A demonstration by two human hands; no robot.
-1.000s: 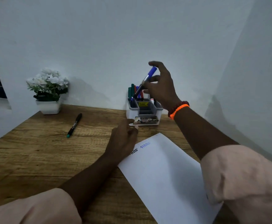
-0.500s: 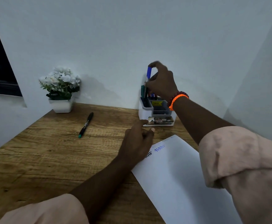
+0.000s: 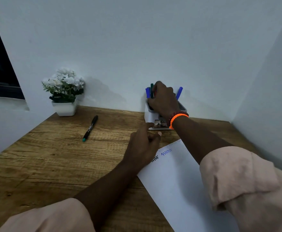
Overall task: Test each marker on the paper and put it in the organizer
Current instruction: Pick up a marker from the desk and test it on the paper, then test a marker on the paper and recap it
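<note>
From the head camera, the right hand is reaching over the white organizer at the back of the bench, its back turned to the lens and covering most of the compartments; whether its fingers are closing on a marker or lying loose cannot be told, since they are hidden behind the hand. Blue markers and a green marker are standing upright in the organizer just left of that hand, and another blue marker is leaning out on its right. An orange wristband is sitting on the right wrist. The left hand is resting on the near left corner of the paper, fingers loosely curled and holding nothing, beside blue scribbles. A black marker with a teal end is lying on the bench, well apart from the organizer, near a potted white flower plant.
</note>
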